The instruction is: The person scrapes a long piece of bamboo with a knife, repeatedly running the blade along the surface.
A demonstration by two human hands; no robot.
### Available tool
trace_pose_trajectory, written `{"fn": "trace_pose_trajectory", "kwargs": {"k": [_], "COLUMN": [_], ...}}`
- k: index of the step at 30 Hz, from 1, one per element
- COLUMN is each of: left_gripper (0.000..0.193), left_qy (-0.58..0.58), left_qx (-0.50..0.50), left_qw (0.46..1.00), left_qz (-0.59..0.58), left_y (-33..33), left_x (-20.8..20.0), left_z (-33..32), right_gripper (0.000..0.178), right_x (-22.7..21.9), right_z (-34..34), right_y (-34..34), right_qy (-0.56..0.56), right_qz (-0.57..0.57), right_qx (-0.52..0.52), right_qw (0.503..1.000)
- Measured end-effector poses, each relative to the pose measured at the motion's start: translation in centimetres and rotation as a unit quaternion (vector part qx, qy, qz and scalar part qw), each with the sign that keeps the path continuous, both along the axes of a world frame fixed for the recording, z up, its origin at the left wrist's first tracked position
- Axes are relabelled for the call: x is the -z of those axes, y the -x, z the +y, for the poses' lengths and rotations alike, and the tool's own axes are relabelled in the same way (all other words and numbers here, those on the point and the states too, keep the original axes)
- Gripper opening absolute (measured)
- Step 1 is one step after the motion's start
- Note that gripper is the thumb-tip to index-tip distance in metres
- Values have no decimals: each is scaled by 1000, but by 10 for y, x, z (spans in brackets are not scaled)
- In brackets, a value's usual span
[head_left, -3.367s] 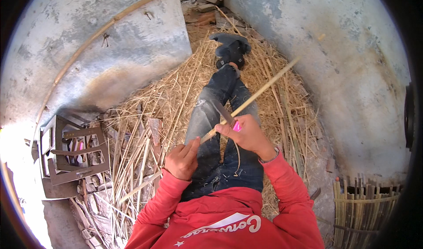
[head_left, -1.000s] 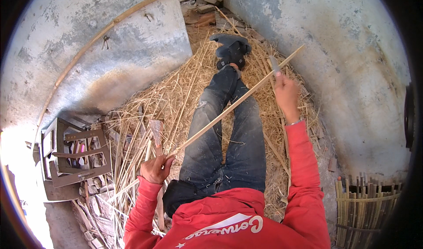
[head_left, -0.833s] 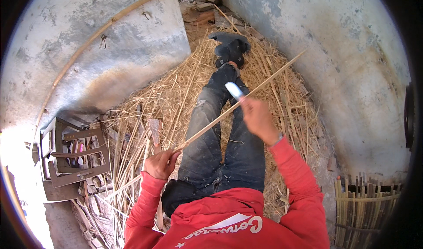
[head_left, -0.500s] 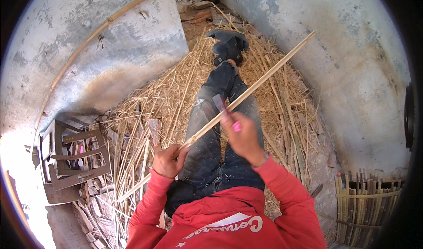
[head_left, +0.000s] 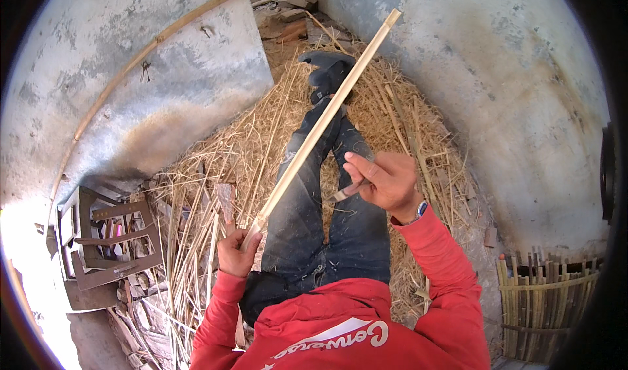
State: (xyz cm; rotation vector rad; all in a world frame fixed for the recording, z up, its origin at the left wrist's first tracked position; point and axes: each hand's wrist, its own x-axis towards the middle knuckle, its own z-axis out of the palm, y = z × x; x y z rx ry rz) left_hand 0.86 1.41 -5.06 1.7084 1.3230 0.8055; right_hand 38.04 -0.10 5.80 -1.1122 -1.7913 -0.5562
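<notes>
A long pale bamboo strip (head_left: 327, 118) slants up and to the right across my outstretched legs. Near its lower end, my left hand (head_left: 239, 252) is closed round it, thumb on top. My right hand (head_left: 392, 180) is raised to the right of the strip, apart from it, its fingers curled round a small knife (head_left: 348, 191). Only the short metal blade of the knife shows, pointing left over my thigh; my fingers hide the handle. A darker node ring shows near the strip's far tip.
Straw-like shavings (head_left: 255, 141) and loose strips cover the floor round my legs. At the left stands an overturned dark frame (head_left: 118, 242) of a stool or chair. A bundle of upright bamboo sticks (head_left: 546, 311) is at the lower right. Plastered walls (head_left: 471, 75) close in both sides.
The bamboo strip has swung steeper, its far tip moving left and up. My right hand with the knife has drawn off the strip to the right; my left hand shifted slightly down-left.
</notes>
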Motion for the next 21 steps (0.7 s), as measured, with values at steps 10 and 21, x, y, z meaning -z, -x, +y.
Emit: {"fn": "trace_pose_trajectory", "kwargs": {"k": [10, 21], "left_gripper": [28, 26], "left_qy": [-7, 2], "left_qx": [4, 4], "left_qw": [1000, 999], "left_qz": [28, 32], "left_y": [0, -1], "left_x": [-6, -9], "left_z": [0, -5], "right_gripper": [24, 26], "right_x": [-19, 14], "right_z": [-4, 2], "right_y": [12, 7], "right_qy": [-4, 232], "right_qz": [7, 412], "right_qx": [-39, -71], "right_qw": [999, 878]}}
